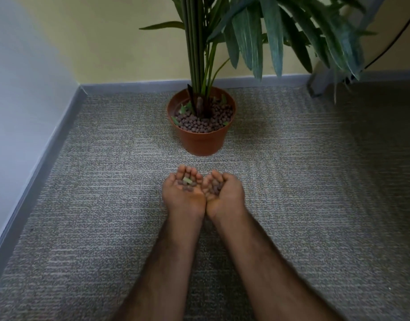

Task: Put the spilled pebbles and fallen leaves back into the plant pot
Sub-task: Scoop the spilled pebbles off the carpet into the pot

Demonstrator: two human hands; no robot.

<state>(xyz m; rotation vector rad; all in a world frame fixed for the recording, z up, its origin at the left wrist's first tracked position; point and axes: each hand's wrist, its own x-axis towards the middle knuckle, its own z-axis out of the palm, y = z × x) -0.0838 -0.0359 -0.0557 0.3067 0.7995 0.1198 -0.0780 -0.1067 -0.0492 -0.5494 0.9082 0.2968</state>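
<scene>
A terracotta plant pot (200, 142) stands on the carpet near the back wall. It is filled with brown pebbles (199, 122), and a few green leaf pieces (183, 109) lie on them. Just in front of the pot I hold both hands side by side, palms up and cupped. My left hand (183, 200) cradles a small heap of pebbles (187, 188) with one green leaf piece (187, 180) on top. My right hand (227, 198) has its fingers curled round more pebbles (215, 187). Both hands hover low over the carpet, short of the pot's rim.
Tall green stems and long drooping leaves (252, 35) rise from the pot and spread to the right. Grey carpet (95, 181) covers the floor. A grey skirting board (44, 156) runs along the left and back walls. A dark cable (389, 45) hangs at the top right.
</scene>
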